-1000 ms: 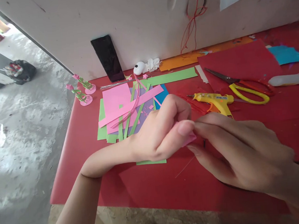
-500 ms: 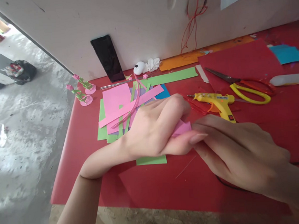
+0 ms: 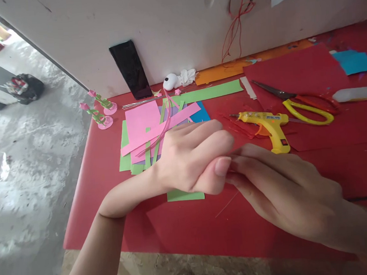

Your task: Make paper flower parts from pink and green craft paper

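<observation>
My left hand is curled closed above the paper pile, thumb pressed against the bent index finger. A folded pink paper piece showed in this grip half a second ago; the fingers cover it now. My right hand meets it from the right, its thumb and fingers pinched together at the left thumb tip. Whatever lies between the right fingertips is hidden. Beneath the left hand are pink paper, a pink strip and green strips. Behind the right hand lies a yellow glue gun.
Yellow-and-red-handled scissors lie on the red table at right, near a white tube. A black phone leans on the wall. Two pink paper flowers on round bases stand at the left edge. Orange and green paper strips line the back.
The left thumb has bent inward and the pink paper has gone out of sight between the fingers. My right hand has shifted slightly left, closer against the left.
</observation>
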Tool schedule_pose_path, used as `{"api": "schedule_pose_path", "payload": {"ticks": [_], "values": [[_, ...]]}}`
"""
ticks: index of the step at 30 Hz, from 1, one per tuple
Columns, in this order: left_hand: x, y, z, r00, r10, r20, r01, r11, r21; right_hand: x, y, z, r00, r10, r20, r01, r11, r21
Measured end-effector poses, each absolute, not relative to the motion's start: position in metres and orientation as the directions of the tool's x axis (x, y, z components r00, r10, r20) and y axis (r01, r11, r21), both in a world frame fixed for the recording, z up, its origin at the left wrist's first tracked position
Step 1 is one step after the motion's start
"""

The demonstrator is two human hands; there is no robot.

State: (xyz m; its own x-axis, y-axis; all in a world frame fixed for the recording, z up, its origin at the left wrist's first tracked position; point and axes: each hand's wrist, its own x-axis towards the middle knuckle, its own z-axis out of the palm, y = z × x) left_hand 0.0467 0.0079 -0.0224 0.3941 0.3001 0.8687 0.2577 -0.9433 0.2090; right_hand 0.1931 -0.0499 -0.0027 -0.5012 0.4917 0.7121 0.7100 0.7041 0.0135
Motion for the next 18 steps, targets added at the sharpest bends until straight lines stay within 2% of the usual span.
{"api": "schedule_pose_path", "payload": {"ticks": [5,12,18], "values": [[0.041,0.0091,-0.0193,0.414,0.317,0.853,0.3,-0.933,0.201,0.1929,-0.0499,-0.0041,-0.488,0.535,0.69,0.705,0.707,-0.049],[0.0365,0.0078,-0.0152,0.477,0.331,0.814,0.364,-0.918,0.159,0.1917,-0.0494,-0.0098,-0.46,0.538,0.706,0.732,0.68,-0.041],[0.037,0.006,-0.0153,0.449,0.313,0.837,0.345,-0.925,0.161,0.1937,-0.0503,-0.0068,-0.47,0.578,0.667,0.686,0.714,-0.136]]}}
